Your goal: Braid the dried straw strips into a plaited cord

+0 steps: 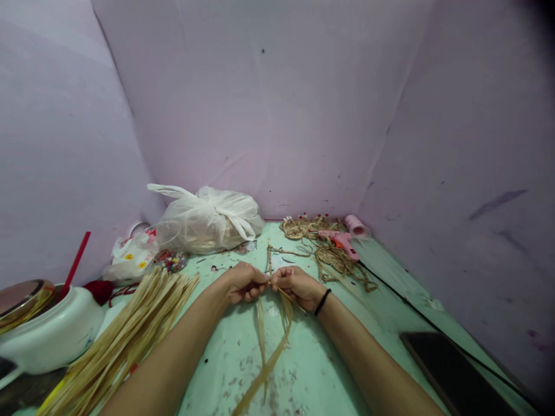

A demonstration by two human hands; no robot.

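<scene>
My left hand (243, 283) and my right hand (295, 285) meet at the middle of the green table (312, 364). Both pinch thin tan straw strips (277, 329) that hang down toward me and cross lower on the table. A short strip end sticks up between the fingertips. A black band circles my right wrist. Both hands are closed on the strips.
A bundle of straw strips (125, 335) lies at left beside a white pot (52, 335) with a red straw. Behind it are a white plastic bag (212, 219), beads (172, 261), jute twine (333, 254), a pink glue gun (340, 240), a pink spool (356, 225). A dark slab (455, 370) at right.
</scene>
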